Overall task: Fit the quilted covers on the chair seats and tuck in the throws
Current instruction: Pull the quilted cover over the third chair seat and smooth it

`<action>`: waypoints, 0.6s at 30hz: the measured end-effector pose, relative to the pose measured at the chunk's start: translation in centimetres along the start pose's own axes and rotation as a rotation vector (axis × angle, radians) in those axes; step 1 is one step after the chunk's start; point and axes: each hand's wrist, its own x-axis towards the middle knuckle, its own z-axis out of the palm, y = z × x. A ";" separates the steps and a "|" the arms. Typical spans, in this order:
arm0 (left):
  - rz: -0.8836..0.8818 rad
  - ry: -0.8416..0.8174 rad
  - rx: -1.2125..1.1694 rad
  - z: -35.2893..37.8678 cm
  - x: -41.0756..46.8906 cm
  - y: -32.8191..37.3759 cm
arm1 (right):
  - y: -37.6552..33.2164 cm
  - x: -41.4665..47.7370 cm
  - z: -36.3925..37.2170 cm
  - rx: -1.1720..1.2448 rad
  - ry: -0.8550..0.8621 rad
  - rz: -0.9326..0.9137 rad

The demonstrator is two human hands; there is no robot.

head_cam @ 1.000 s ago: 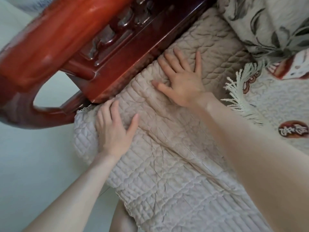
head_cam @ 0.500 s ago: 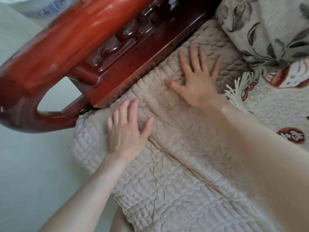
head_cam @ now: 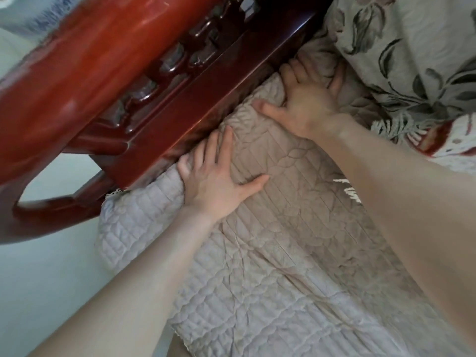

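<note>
Left hand (head_cam: 219, 188) and right hand (head_cam: 307, 105), spread flat on quilted cover (head_cam: 283, 253), fingertips (head_cam: 183, 164) perhaps beneath wooden armrest (head_cam: 185, 117).

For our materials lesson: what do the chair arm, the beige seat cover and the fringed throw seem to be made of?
Chair arm: probably wood, glossy red-brown varnish; carved openings, bright highlights. Seat cover: soft padded fabric, matt beige; quilted stitching, creases. Fringed throw: seemingly woven cloth, white with red motifs; yarn tassels along its edge.
</note>
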 end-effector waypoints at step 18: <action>0.211 -0.043 0.140 3.0 -12.4 2.7 | 0.3 -23.0 8.6 0.265 0.092 0.069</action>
